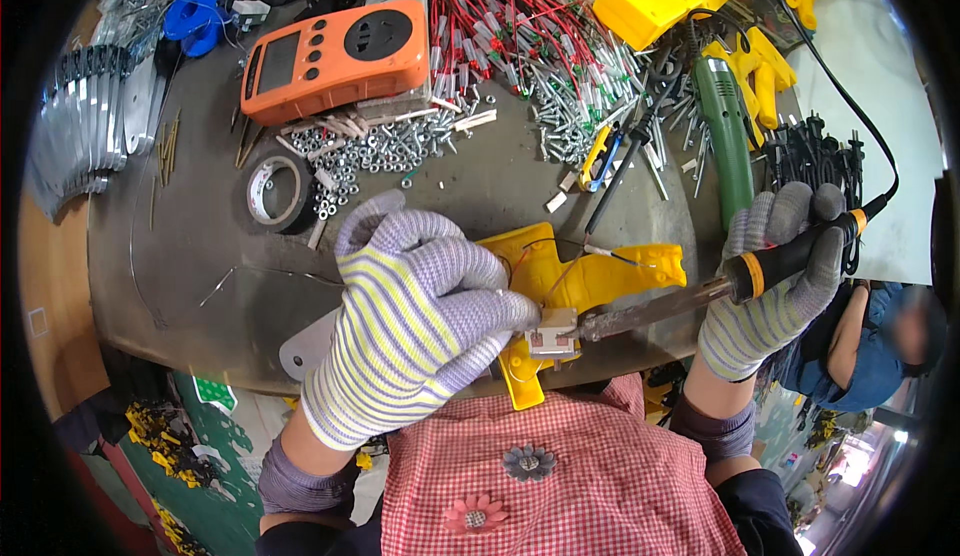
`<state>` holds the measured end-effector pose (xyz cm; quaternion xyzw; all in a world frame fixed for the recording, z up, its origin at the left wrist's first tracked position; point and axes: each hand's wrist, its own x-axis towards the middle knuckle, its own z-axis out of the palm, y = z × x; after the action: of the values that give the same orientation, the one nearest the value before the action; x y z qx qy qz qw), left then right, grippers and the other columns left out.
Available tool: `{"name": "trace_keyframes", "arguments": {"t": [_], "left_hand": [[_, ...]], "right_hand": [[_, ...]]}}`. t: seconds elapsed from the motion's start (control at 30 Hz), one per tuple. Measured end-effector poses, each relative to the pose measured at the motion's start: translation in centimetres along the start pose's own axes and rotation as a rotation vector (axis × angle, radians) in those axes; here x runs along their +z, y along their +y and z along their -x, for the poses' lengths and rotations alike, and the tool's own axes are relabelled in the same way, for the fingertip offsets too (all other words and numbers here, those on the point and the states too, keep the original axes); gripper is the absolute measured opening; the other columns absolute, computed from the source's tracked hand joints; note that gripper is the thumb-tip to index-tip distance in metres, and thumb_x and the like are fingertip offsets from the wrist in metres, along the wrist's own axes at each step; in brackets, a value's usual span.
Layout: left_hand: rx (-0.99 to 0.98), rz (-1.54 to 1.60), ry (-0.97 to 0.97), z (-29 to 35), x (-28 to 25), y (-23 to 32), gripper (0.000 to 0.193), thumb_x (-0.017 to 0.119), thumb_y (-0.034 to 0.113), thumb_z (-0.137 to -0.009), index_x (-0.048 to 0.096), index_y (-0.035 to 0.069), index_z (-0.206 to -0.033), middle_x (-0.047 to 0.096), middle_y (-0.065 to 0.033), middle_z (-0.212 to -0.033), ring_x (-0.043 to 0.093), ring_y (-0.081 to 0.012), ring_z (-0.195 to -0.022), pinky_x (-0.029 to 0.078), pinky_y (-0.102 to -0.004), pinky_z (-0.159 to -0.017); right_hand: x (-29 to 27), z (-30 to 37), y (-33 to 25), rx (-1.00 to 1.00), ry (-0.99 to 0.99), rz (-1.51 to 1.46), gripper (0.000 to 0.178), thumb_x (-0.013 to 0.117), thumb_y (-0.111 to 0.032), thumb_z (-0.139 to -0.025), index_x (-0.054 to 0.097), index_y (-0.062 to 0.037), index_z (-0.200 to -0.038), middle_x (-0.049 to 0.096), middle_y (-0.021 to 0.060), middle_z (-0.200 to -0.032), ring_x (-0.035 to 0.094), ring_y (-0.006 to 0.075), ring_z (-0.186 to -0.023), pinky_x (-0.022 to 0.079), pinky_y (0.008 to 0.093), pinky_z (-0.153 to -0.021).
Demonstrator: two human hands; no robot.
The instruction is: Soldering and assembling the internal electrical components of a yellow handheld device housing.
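My left hand, in a striped knit glove, has its fingers closed in a pinch at a small white switch-like block. The block sits over a yellow plastic housing, from which thin wires come out. A flat metal blade shows from under this hand; whether it joins the housing is hidden. Wrapped round the black handle of a soldering iron are the fingers of my gloved right hand. The iron points left, and its tip is right beside the white block.
An orange multimeter, nuts and a roll of black tape lie at the left. Screws, red-wired parts, a green power tool and yellow housings crowd the far side. A person sits at the right.
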<state>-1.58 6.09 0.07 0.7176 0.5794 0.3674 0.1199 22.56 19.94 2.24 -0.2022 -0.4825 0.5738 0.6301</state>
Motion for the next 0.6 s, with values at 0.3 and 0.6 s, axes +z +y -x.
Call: {"name": "trace_keyframes", "arguments": {"t": [0.3,0.6], "left_hand": [[0.007,-0.085,-0.018,-0.24,-0.49,0.42,0.012,0.079,0.025,-0.066,0.076,0.025,-0.078,0.06,0.0073,-0.081,0.055,-0.0226,-0.089,0.039,-0.0476,-0.094],[-0.004,-0.052,-0.022,-0.38,-0.41,0.25,0.014,0.079,0.024,-0.065,0.076,0.026,-0.079,0.059,0.009,-0.08,0.055,-0.0208,-0.088,0.038,-0.0467,-0.092]], "right_hand": [[0.27,0.68,-0.22,0.024,-0.009,-0.032,0.027,0.06,-0.028,-0.101,0.054,-0.0072,-0.118,0.045,0.0019,-0.08,0.042,0.0109,-0.065,0.039,0.0273,-0.06],[-0.33,0.55,-0.02,0.019,-0.066,-0.044,0.027,0.057,-0.029,-0.103,0.053,-0.0066,-0.116,0.047,0.0037,-0.08,0.044,0.0118,-0.062,0.04,0.0262,-0.054]]}}
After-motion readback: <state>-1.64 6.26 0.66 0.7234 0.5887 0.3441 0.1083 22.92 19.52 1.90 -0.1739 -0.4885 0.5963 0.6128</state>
